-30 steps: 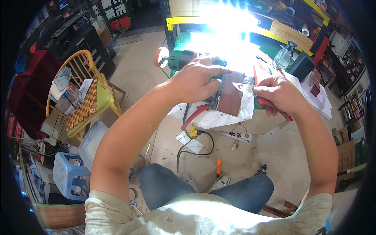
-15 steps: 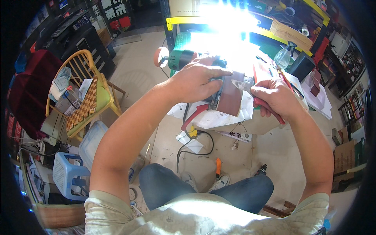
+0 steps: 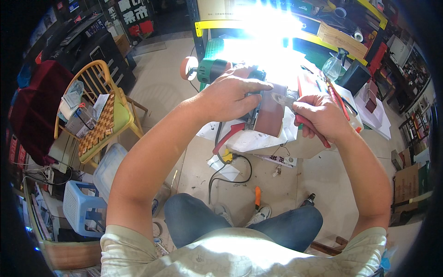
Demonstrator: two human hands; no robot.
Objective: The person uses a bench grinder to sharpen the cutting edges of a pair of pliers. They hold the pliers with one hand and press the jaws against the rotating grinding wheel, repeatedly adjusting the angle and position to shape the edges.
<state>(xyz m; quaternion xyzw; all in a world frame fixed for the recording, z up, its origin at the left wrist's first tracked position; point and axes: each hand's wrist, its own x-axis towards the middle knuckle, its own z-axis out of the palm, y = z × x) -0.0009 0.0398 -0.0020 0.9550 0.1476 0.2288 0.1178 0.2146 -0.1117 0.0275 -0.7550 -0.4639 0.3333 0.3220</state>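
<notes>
Here's your red-handled knife (image 3: 318, 134), blade (image 3: 280, 98) over the brown strip (image 3: 269, 119), handle (image 3: 322, 139) slanting off its right side, green-bodied machine (image 3: 209, 70) on its left!

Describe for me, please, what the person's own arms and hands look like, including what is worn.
The left hand and right hand wear no gloves, and no watch or bracelet shows. Both forearms are bare, up to short, pale sleeves with a faint mottled pattern.

Our left arm (image 3: 161, 143) and right arm (image 3: 362, 166) reach forward, elbows (image 3: 131, 194) flared outward. Our left hand (image 3: 235, 92) lies palm down, index finger (image 3: 259, 86) stretched to the right, thumb (image 3: 250, 103) apart below it. Our right hand (image 3: 320, 113) is curled, thumb (image 3: 302, 109) pointing left, fingers (image 3: 310, 131) folded underneath.
</notes>
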